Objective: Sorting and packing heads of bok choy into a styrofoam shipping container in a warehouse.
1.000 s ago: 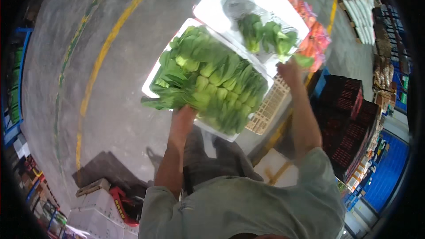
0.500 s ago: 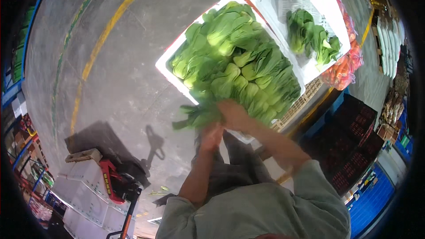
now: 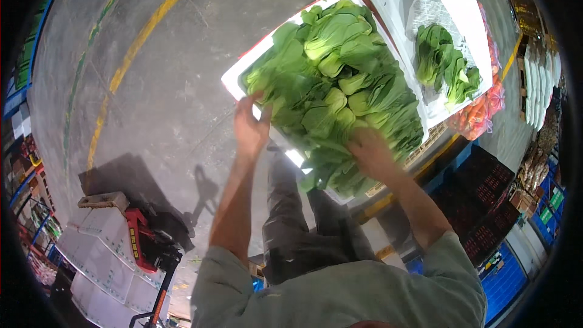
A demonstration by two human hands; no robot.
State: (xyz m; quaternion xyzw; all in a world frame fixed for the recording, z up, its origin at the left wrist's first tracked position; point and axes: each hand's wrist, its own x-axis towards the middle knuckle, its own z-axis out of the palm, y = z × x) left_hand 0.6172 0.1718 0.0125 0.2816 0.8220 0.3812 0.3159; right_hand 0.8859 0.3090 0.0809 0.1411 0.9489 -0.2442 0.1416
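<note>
A white foam box [image 3: 234, 80] is piled full of green leafy vegetables [image 3: 334, 79]. My left hand [image 3: 250, 126] grips the box's near left edge, fingers curled over the rim. My right hand [image 3: 369, 150] lies flat on the greens at the pile's near right side, fingers spread. A second white foam box [image 3: 473, 30] stands just beyond, holding a small bunch of the same greens [image 3: 446, 67] on a printed sheet.
Grey concrete floor with a yellow painted line [image 3: 139, 42] lies to the left. A red pallet jack [image 3: 149, 249] and stacked white foam boxes [image 3: 103, 255] are at lower left. Dark crates [image 3: 486, 200] and blue crates [image 3: 504, 279] stand at right, with an orange net bag [image 3: 480, 115].
The full box has shifted toward the picture's middle. My left hand has moved from the greens to the box's left rim, and my right hand now rests on the pile's near side.
</note>
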